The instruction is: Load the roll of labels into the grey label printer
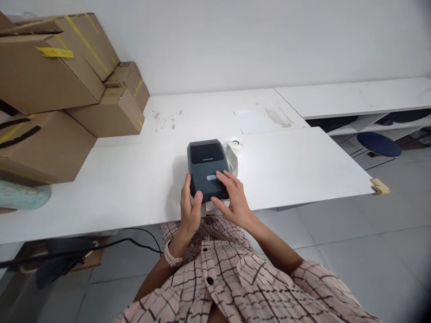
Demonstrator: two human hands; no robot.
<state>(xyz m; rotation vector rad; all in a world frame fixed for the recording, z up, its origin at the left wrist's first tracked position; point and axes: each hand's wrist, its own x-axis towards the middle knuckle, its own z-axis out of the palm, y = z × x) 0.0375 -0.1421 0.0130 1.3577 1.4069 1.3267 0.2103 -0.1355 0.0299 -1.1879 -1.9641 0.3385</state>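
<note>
A dark grey label printer with a glossy black window on its lid stands on the white table in front of me. My left hand grips its left front corner, fingers along the side and thumb at the front edge. Spread over the right front part is my right hand, with its fingertips beside the small light display and thumb near the front edge. A bit of white paper shows below the printer's front. Partly hidden behind its right side is a white label roll with a loose strip.
Cardboard boxes with yellow tape are stacked at the left, beside a pale green container. A foam guard covers the table's right corner. A blue stool stands at far right. Black cables run below the table edge.
</note>
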